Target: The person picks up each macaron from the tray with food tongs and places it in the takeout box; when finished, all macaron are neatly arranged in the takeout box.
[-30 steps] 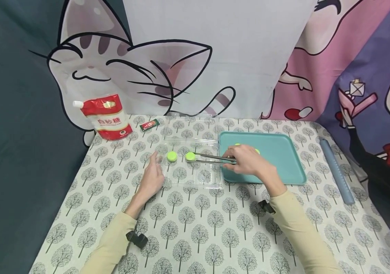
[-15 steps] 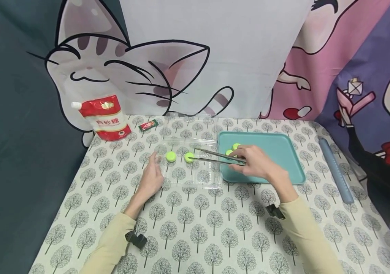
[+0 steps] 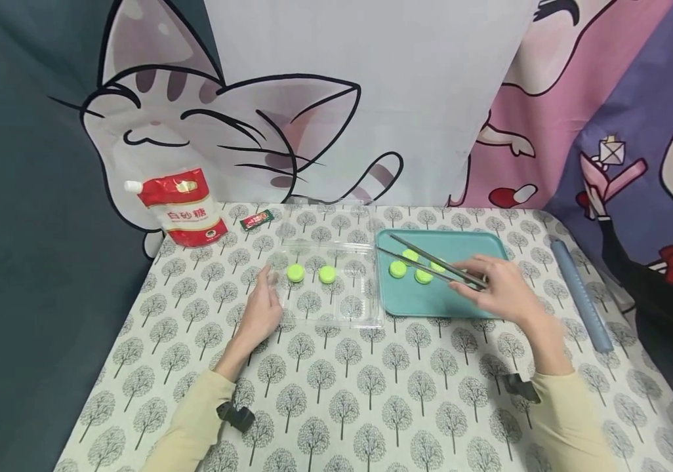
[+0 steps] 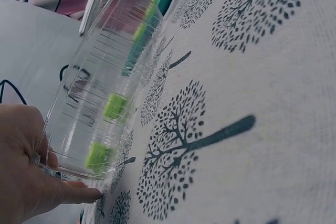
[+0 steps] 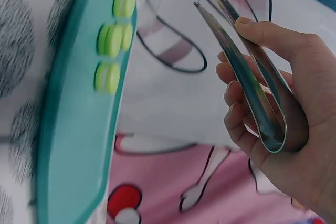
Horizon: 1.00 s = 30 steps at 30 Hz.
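My right hand (image 3: 498, 288) holds metal tongs (image 3: 437, 265) over the teal tray (image 3: 472, 246), the tips spread apart with nothing between them. Several light green macarons (image 3: 398, 269) lie in the tray beneath the tongs. To the left, a hinged clear plastic box (image 3: 336, 308) lies on the table, its lid (image 3: 330, 219) folded back. Two green macarons, a left one (image 3: 295, 273) and a right one (image 3: 327, 274), sit in a row inside it. My left hand (image 3: 262, 305) grips the box's left end; in the left wrist view, fingers lap its rim.
A red and white sugar pouch (image 3: 185, 210) stands at the back left, beside a small green and red packet (image 3: 256, 219). Along the right edge lies a blue-grey rod (image 3: 581, 295). A printed curtain (image 3: 431, 98) hangs behind the table.
The tongs have let go of the right macaron in the box. My right hand has moved right with them, over the tray. The left hand stays at the box.
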### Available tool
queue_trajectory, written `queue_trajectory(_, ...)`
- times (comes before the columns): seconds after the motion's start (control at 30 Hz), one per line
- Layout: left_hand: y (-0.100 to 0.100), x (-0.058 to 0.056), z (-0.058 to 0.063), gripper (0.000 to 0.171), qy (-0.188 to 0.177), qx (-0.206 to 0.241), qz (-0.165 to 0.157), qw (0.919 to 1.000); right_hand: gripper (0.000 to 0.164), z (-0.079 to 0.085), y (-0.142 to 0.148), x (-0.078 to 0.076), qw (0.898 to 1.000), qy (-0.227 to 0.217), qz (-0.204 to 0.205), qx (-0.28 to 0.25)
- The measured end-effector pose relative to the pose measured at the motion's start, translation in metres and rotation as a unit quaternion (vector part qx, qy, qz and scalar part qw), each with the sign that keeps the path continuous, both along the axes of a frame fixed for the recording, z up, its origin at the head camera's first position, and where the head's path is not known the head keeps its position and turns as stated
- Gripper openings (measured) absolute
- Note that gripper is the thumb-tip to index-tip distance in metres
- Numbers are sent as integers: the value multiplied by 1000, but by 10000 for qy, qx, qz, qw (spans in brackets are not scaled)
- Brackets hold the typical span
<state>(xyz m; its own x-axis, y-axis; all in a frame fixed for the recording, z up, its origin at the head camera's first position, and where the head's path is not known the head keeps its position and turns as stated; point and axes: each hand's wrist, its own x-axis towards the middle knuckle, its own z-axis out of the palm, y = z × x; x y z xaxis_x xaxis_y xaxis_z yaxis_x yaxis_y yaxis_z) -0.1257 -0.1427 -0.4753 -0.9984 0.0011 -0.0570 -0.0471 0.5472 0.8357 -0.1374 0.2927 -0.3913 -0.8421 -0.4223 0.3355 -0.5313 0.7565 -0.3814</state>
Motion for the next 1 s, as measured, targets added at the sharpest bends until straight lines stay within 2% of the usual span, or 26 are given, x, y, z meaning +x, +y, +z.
queue_trajectory(0.2, -1, 0, 0, 59, 7, -8, 31, 10000, 34, -3, 30, 8, 9987, -9, -475, 184)
queue_trajectory(0.47, 0, 0, -1, 59, -60, 34, 37, 10000, 31, -17, 59, 21, 9963, 19, -808, 308)
queue_trajectory(0.73, 0, 2, -1, 59, -119, -71, 69, 9999, 34, -31, 74, 28, 9921, -259, -1113, 511)
queue_trajectory(1.0, 2, 1, 1, 61, -173, -33, 48, 9998, 32, -37, 77, 29, 9911, -519, -1117, 504)
